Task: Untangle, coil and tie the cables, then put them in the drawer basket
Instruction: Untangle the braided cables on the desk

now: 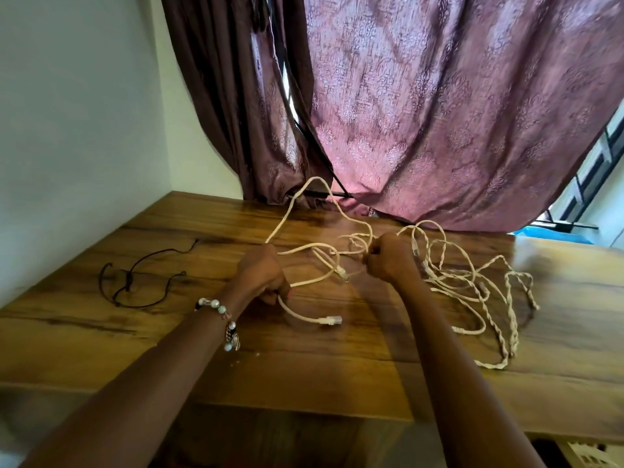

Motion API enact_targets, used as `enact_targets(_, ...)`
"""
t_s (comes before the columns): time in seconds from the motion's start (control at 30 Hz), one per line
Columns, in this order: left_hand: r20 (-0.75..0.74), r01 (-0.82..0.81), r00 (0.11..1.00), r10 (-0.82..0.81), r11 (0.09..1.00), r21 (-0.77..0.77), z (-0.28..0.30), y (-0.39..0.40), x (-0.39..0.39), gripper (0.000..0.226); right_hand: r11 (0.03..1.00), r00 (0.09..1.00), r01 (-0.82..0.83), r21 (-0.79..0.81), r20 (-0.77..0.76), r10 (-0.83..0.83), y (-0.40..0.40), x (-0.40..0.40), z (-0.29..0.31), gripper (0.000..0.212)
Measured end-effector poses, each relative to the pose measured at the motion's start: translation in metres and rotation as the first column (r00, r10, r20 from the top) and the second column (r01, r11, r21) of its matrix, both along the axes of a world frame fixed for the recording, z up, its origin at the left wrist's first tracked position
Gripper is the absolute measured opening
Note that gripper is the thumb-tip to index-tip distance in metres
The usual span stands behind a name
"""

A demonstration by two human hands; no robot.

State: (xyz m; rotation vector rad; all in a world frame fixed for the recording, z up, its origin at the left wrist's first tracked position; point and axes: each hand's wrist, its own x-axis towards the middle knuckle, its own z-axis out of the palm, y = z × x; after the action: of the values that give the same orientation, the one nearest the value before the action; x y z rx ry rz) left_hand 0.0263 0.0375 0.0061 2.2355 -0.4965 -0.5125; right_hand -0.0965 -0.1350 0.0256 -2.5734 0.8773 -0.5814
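A black cord (135,278) lies at the tabletop's (101,339) left. Your left hand (265,280) grips one cream cable (305,314) near its plug, and your right hand (388,258) pinches a strand, likely to work it free of the tangle (472,282) beside it. No basket is clearly visible.

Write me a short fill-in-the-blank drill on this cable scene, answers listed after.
1. Both hands grip the ____-coloured cable.
2. The beaded bracelet is on the ____ wrist.
3. The thin black cord lies to the ____ of the left hand.
4. The right hand is curled, not ____.

Answers: cream; left; left; open
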Motion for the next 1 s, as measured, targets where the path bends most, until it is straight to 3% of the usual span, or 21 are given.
enact_targets(0.1,-0.066,-0.023,0.998,0.012,0.984,-0.176,0.0,0.0,0.009,0.026,0.985,0.971,0.011,-0.172,-0.233,-0.051,0.005,-0.01,0.016,0.038)
enact_targets(0.13,-0.084,-0.033,0.996,0.014,0.972,-0.233,0.002,0.0,0.013,0.018,0.971,0.978,0.012,-0.241,-0.199,-0.061,0.008,-0.012,0.021,0.041)
enact_targets(0.2,-0.213,-0.086,0.977,0.01,0.932,-0.351,0.01,0.0,0.02,0.01,0.944,0.999,-0.027,-0.328,0.035,0.04,0.014,-0.012,0.031,0.051)
enact_targets(0.27,-0.393,-0.165,0.918,-0.049,0.856,-0.491,0.023,-0.001,0.022,0.016,0.919,0.92,-0.181,-0.349,0.269,0.284,0.022,-0.004,0.042,0.061)
enact_targets(0.3,-0.436,-0.186,0.896,-0.085,0.82,-0.542,0.029,-0.001,0.024,0.024,0.877,0.865,-0.279,-0.39,0.294,0.406,0.025,0.002,0.046,0.064)
enact_targets(0.37,-0.436,-0.175,0.885,-0.164,0.752,-0.636,0.039,-0.002,0.028,0.034,0.758,0.84,-0.398,-0.517,0.125,0.527,0.032,0.016,0.05,0.071)
enact_targets(0.43,-0.415,-0.169,0.877,-0.243,0.653,-0.738,0.046,-0.004,0.033,0.036,0.706,0.893,-0.42,-0.57,-0.123,0.432,0.034,0.03,0.048,0.079)
enact_targets(0.5,-0.39,-0.184,0.873,-0.294,0.541,-0.821,0.05,-0.003,0.04,0.036,0.729,0.904,-0.425,-0.537,-0.285,0.318,0.025,0.042,0.039,0.085)
enact_targets(0.57,-0.344,-0.17,0.871,-0.351,0.443,-0.88,0.052,-0.003,0.044,0.033,0.74,0.897,-0.439,-0.509,-0.295,0.33,0.016,0.049,0.032,0.087)
enact_targets(0.63,-0.283,-0.137,0.875,-0.393,0.359,-0.923,0.051,-0.005,0.047,0.026,0.807,0.89,-0.456,-0.376,-0.184,0.417,0.006,0.054,0.024,0.073)
enact_targets(0.7,-0.211,-0.103,0.899,-0.384,0.285,-0.953,0.046,-0.01,0.05,0.026,0.797,0.865,-0.495,-0.346,-0.111,0.489,-0.004,0.059,0.017,0.059)
enact_targets(0.77,-0.163,-0.063,0.918,-0.361,0.273,-0.96,0.037,-0.019,0.054,0.028,0.751,0.847,-0.498,-0.433,-0.055,0.529,-0.008,0.065,0.007,0.048)
enact_targets(0.87,-0.105,0.014,0.951,-0.292,0.378,-0.926,0.019,-0.037,0.055,0.03,0.739,0.83,-0.421,-0.526,0.106,0.548,-0.003,0.072,-0.004,0.022)
enact_targets(0.93,-0.082,0.028,0.967,-0.243,0.416,-0.909,0.007,-0.047,0.054,0.028,0.76,0.8,-0.439,-0.48,0.176,0.573,-0.001,0.075,-0.011,0.025)
enact_targets(1.0,-0.054,0.054,0.974,-0.219,0.461,-0.886,-0.001,-0.054,0.053,0.024,0.755,0.792,-0.488,-0.438,0.142,0.594,-0.004,0.076,-0.016,0.03)
